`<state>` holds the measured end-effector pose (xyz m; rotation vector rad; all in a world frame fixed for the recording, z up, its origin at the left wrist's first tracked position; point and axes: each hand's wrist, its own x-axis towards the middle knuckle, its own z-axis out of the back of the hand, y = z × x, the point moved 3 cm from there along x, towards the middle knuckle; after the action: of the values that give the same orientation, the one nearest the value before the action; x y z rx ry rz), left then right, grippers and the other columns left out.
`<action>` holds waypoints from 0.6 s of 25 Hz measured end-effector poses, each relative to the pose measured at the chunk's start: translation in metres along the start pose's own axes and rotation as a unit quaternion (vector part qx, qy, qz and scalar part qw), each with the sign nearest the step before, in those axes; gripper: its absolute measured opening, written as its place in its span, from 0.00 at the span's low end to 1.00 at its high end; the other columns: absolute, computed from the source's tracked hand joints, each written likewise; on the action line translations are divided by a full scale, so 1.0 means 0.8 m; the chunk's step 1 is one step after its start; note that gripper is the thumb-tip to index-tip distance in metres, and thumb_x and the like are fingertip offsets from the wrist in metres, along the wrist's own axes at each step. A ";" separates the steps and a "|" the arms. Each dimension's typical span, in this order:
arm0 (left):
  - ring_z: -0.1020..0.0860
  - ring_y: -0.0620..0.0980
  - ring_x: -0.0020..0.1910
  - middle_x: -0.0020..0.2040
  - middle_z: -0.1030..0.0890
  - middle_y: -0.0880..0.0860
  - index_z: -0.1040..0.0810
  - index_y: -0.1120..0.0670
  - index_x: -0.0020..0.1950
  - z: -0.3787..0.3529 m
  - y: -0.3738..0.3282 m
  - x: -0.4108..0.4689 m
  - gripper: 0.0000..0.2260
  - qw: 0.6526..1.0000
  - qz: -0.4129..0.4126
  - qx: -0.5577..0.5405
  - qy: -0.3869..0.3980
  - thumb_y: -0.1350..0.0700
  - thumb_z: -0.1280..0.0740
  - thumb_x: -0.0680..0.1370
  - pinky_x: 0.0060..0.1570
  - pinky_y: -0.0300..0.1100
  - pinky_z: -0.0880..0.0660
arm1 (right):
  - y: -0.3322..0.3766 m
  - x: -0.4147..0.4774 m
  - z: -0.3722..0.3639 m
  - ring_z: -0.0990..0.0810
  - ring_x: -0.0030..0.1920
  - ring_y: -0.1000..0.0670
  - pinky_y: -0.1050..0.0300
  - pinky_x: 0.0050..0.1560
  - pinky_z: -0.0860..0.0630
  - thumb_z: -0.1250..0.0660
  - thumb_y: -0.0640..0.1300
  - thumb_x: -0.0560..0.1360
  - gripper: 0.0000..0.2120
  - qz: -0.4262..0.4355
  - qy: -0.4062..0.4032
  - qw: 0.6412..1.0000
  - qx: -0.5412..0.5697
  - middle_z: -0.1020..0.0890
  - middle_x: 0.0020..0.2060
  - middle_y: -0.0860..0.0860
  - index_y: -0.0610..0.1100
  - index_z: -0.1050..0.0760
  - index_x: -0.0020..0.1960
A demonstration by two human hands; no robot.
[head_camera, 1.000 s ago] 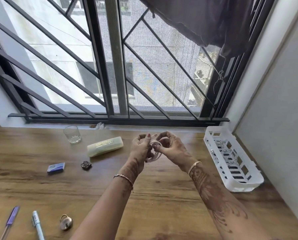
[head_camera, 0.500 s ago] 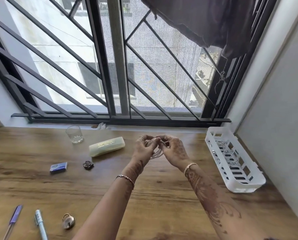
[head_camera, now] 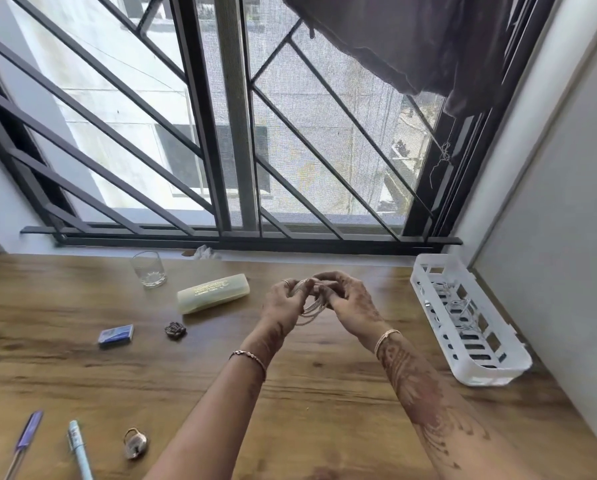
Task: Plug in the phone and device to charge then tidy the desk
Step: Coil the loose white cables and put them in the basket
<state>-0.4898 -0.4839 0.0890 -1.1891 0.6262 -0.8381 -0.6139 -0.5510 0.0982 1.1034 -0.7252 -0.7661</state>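
Observation:
Above the middle of the wooden desk (head_camera: pixel 325 393), my left hand (head_camera: pixel 283 303) and my right hand (head_camera: pixel 350 306) are both closed on a coiled white cable (head_camera: pixel 309 308). The loops hang between the two hands, just off the desk top. A white plastic basket (head_camera: pixel 498 374) stands along the right wall, with more pale cable (head_camera: pixel 460 306) lying inside it. No phone shows in this view.
On the desk's left half lie a pale yellow case (head_camera: pixel 213 293), an empty glass (head_camera: pixel 148 269), a small blue box (head_camera: pixel 116 335), a dark little lump (head_camera: pixel 176 330), a padlock (head_camera: pixel 136 443) and two pens (head_camera: pixel 80 448). A barred window runs behind the desk.
Both hands have kept working the cable coil in place, turning slightly. The view has shifted a little; nothing on the desk moved.

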 end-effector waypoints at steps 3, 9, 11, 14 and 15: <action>0.30 0.36 0.21 0.23 0.25 0.43 0.22 0.56 0.40 -0.008 -0.008 -0.005 0.11 0.992 0.038 -0.118 0.015 0.52 0.36 0.79 0.28 0.34 0.31 | 0.002 -0.006 -0.004 0.19 0.38 0.54 0.59 0.44 0.21 0.35 0.36 0.77 0.12 0.038 0.001 0.998 -0.040 0.16 0.43 0.49 0.52 0.27 0.55; 0.25 0.41 0.26 0.33 0.21 0.50 0.24 0.56 0.41 -0.011 -0.012 -0.003 0.11 0.975 0.077 -0.210 0.018 0.54 0.38 0.80 0.30 0.36 0.26 | 0.003 -0.009 -0.014 0.16 0.43 0.55 0.66 0.44 0.22 0.29 0.44 0.74 0.09 0.098 -0.048 0.986 -0.129 0.17 0.48 0.52 0.52 0.25 0.52; 0.26 0.45 0.29 0.33 0.21 0.50 0.24 0.56 0.40 -0.011 -0.009 -0.002 0.11 0.974 0.076 -0.211 0.019 0.53 0.37 0.80 0.33 0.40 0.28 | 0.004 -0.007 -0.015 0.17 0.47 0.52 0.60 0.48 0.21 0.30 0.45 0.75 0.08 0.121 -0.076 0.976 -0.162 0.19 0.50 0.52 0.48 0.24 0.53; 0.27 0.44 0.29 0.32 0.22 0.49 0.23 0.56 0.41 -0.010 -0.013 -0.001 0.10 0.979 0.071 -0.189 0.004 0.53 0.37 0.80 0.32 0.39 0.28 | 0.010 -0.009 -0.019 0.20 0.49 0.52 0.54 0.50 0.19 0.31 0.40 0.75 0.07 0.172 -0.100 0.966 -0.165 0.23 0.51 0.53 0.45 0.24 0.53; 0.28 0.44 0.29 0.32 0.23 0.49 0.23 0.56 0.41 -0.009 -0.014 0.000 0.10 0.981 0.069 -0.179 -0.002 0.53 0.37 0.80 0.32 0.39 0.30 | 0.012 -0.010 -0.019 0.20 0.49 0.52 0.55 0.50 0.19 0.31 0.39 0.75 0.07 0.178 -0.106 0.963 -0.170 0.22 0.50 0.53 0.45 0.23 0.52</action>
<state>-0.4980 -0.4889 0.0978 -1.4506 0.8718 -0.6196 -0.6038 -0.5345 0.1019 0.5627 -0.9037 -0.6724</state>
